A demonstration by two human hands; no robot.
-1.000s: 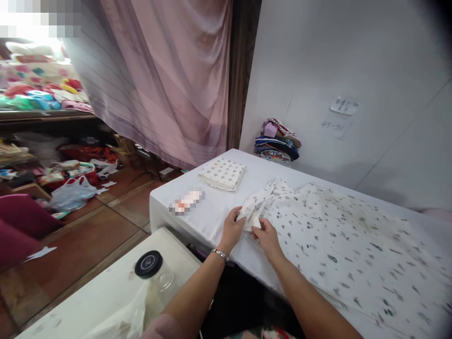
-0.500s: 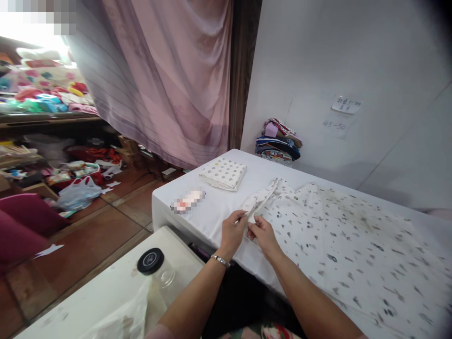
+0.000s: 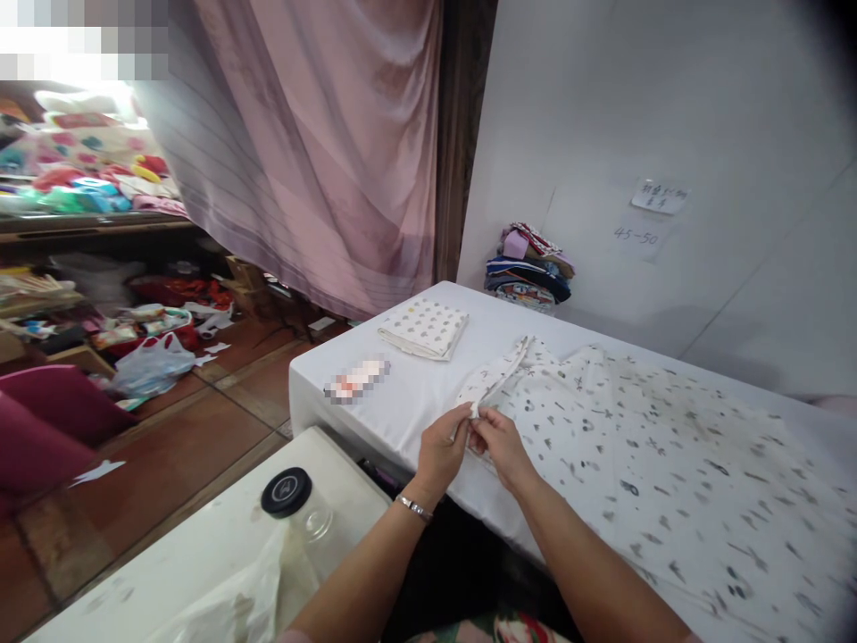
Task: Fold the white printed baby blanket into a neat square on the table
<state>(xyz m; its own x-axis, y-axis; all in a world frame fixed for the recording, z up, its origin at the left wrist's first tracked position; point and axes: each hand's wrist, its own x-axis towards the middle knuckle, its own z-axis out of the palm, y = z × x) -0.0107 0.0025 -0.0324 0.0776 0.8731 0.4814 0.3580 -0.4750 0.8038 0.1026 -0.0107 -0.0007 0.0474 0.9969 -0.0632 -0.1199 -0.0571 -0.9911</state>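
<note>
A large white cloth printed with small grey figures (image 3: 643, 455) lies spread over the right part of the white-covered table (image 3: 415, 393). My left hand (image 3: 443, 446) pinches its near left edge between thumb and fingers. Right beside it, my right hand (image 3: 499, 442) is closed on the same edge, with the fingertips of both hands almost touching. From there a raised fold of the cloth runs away toward the wall. Beyond my left hand rests a folded cloth with grey motifs (image 3: 425, 329), apart from both hands.
A blurred-out flat object (image 3: 357, 381) lies near the table's left edge. On the lower white table (image 3: 201, 536) stand a clear jar with a black lid (image 3: 287, 491) and a plastic bag. Folded fabrics (image 3: 526, 268) are stacked by the wall. A pink chair (image 3: 60, 420) is at left.
My left hand's fingertips have closed in toward my right hand on the cloth's edge. The spread cloth and the folded one have stayed in place.
</note>
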